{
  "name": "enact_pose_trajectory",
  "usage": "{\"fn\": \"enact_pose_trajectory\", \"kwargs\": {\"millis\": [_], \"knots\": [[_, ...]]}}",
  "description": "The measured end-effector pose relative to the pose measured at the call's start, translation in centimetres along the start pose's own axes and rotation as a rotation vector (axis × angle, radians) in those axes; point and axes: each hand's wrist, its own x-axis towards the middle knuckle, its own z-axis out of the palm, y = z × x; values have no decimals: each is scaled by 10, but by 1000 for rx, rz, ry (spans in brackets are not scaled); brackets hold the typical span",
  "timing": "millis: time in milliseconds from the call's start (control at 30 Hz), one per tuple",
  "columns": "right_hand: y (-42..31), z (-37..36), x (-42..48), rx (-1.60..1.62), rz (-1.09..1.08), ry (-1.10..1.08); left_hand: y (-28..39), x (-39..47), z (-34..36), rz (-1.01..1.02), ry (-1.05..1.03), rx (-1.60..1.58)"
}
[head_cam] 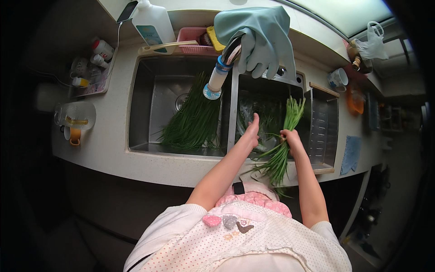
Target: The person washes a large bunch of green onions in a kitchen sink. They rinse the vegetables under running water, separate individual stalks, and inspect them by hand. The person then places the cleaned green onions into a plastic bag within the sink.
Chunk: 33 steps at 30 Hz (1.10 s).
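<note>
My right hand point(291, 138) grips a bunch of green Chinese chives point(294, 115) over the front of the right sink basin point(233, 112). Their pale cut ends point away from me, and the leafy ends droop over the counter edge toward my apron. Over the same basin, my left hand point(253, 132) holds nothing that I can see, its fingers partly extended. Below it lie a clear plastic bag point(243, 105) and loose green bits. A large heap of chives point(193, 119) lies in the left basin point(159, 102), beside its drain.
A faucet with a blue-and-white spray head point(216, 79) juts over the divider, with teal rubber gloves point(260, 37) draped on it. A steel colander point(319, 136) sits at the right basin. Left are a glass pitcher point(81, 112) and an orange mug point(74, 134); right, a blue cloth point(351, 154).
</note>
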Motion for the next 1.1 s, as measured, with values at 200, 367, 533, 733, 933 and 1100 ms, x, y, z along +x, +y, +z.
{"fn": "enact_pose_trajectory", "kwargs": {"millis": [200,367,533,733,933,1100], "knots": [[-2,-10,-15,152,-20,-16,4,-41,34,-76,140,50],[13,32,-38,-367,11,-195,-11,-22,49,102,239,257],[24,-5,-28,163,-7,21,11,-81,-9,329,114,157],[37,4,-40,388,122,-74,83,-103,-146,662,604,270],[49,10,-32,427,162,-35,82,-55,-237,362,734,1029],[52,12,-27,449,191,-38,69,-50,-238,352,981,1110]]}}
